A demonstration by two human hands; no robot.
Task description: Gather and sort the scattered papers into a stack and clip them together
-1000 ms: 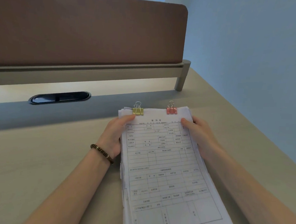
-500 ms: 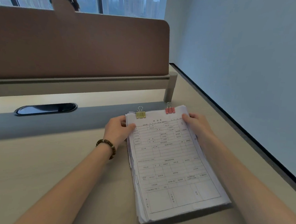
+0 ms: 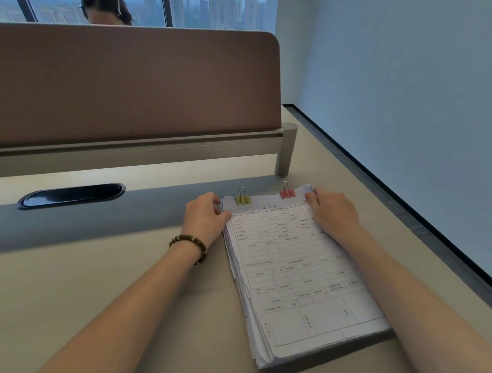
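Observation:
A thick stack of printed forms lies flat on the beige desk, its far edge held by a yellow binder clip on the left and a pink binder clip on the right. My left hand, with a beaded bracelet on the wrist, grips the stack's far left corner, thumb on the top sheet. On the far right corner my right hand holds the stack, fingers curled over the edge.
The desk carries a black oval cable slot at the back left. A brown partition stands behind it, with a person's head above it. A wall runs close along the right.
The view has tilted up and pulled back, showing the window and a person beyond the partition. Both hands stay on the stack's far corners; the stack now lies angled slightly leftwards.

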